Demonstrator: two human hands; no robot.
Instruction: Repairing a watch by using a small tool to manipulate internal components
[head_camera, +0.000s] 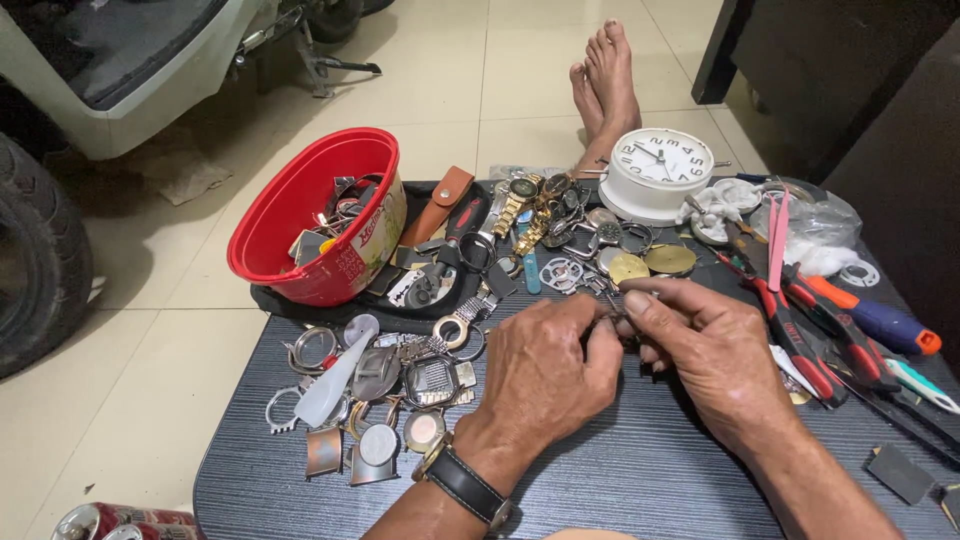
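left hand: your left hand (545, 375) is curled, thumb and forefinger pinched on a small metal part (612, 322) at the desk's middle; too small to tell what it is.
right hand: your right hand (705, 345) meets it from the other side, fingertips (638, 300) closed on the same part.
grip tip: keep both pinches close together and low over the desk (640, 470), so a slip drops the part on bare surface.
near clutter: watch cases (420, 380) lie just left of your wrist; easy to lose a bit among them.
right side: red-handled pliers (800, 340) and screwdrivers (880, 322) crowd your right elbow.
further: red bowl (320, 215) of parts, then white alarm clock (660, 170).
beyond: bare feet (603, 75) on floor tiles.
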